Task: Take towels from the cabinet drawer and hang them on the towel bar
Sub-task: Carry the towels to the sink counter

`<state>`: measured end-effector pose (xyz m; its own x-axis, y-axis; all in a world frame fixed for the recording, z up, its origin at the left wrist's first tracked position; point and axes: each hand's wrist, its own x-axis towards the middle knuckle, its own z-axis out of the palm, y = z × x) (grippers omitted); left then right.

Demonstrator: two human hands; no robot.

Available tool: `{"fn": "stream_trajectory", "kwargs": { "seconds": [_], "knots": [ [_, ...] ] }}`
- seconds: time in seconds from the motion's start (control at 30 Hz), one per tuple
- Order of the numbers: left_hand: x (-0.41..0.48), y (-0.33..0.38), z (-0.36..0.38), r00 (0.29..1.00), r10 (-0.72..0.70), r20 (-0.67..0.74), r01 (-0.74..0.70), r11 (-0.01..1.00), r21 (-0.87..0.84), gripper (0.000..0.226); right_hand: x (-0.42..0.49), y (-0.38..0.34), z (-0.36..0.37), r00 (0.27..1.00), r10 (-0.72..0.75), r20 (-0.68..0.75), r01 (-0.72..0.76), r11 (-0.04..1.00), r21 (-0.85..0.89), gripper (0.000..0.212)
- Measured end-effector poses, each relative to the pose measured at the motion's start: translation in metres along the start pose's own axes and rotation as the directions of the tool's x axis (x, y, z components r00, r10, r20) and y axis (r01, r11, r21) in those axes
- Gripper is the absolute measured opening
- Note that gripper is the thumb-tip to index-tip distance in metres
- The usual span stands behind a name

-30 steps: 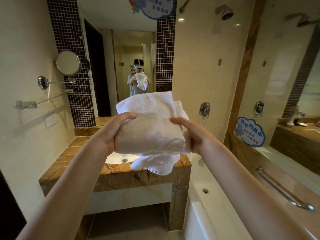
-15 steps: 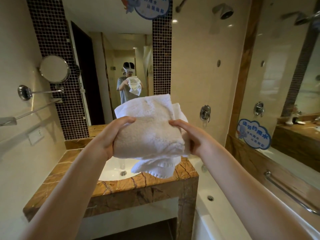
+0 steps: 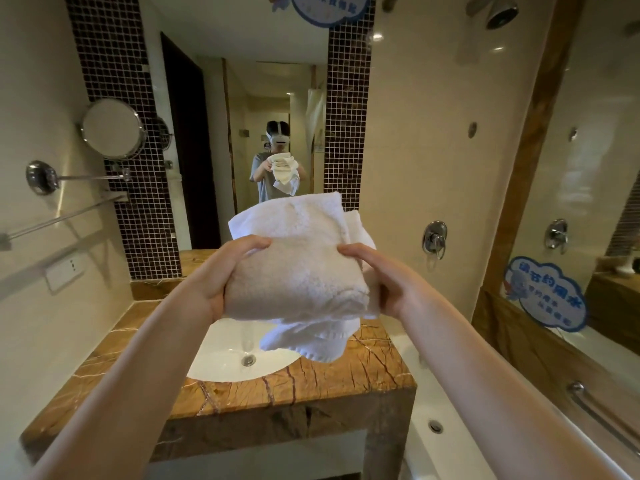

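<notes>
Aloft, towel [image 3: 298,271] between the fingers [image 3: 360,254]

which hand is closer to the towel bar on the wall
Left. The left hand grips the towel's near-wall side, on the side of the towel bar though well apart from it. The right hand grips the far side, toward the tub.

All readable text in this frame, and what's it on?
"请节约用水": blue cloud sticker on the right; its two smaller lines below are too blurred to read.
"从我做起", probably: top blue sticker, cut off by the frame edge and soft.
No text shows on the towel.
</notes>
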<state>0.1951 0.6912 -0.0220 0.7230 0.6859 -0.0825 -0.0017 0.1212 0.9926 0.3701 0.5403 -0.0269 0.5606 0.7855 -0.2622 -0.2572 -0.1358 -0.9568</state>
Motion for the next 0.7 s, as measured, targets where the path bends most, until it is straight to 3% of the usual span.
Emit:
{"fn": "stream_trajectory", "kwargs": {
  "seconds": [0.1, 0.27, 0.4, 0.7],
  "knots": [
    [0.023, 0.004, 0.006, 1.000, 0.013, -0.019, -0.014, 1.000, -0.019, 0.030, 0.025, -0.010, -0.007, 1.000, -0.004, -0.002, 0.004, 1.000, -0.026, 0.051],
    [0.058, 0.010, 0.016, 0.998, 0.007, -0.067, -0.011, 0.999, -0.049, 0.035, 0.063, -0.029, -0.019, 0.998, 0.015, 0.067, -0.013, 1.000, -0.025, 0.040],
    [0.084, 0.015, 0.019, 0.996, 0.019, -0.093, -0.025, 0.998, -0.063, 0.038, 0.095, -0.039, -0.027, 0.997, 0.005, 0.077, -0.002, 1.000, -0.028, 0.053],
    [0.141, 0.014, 0.015, 0.991, 0.021, -0.131, -0.030, 0.997, -0.066, 0.039, 0.155, -0.050, -0.035, 0.992, 0.002, 0.126, 0.000, 1.000, -0.011, 0.055]
  ]
}}
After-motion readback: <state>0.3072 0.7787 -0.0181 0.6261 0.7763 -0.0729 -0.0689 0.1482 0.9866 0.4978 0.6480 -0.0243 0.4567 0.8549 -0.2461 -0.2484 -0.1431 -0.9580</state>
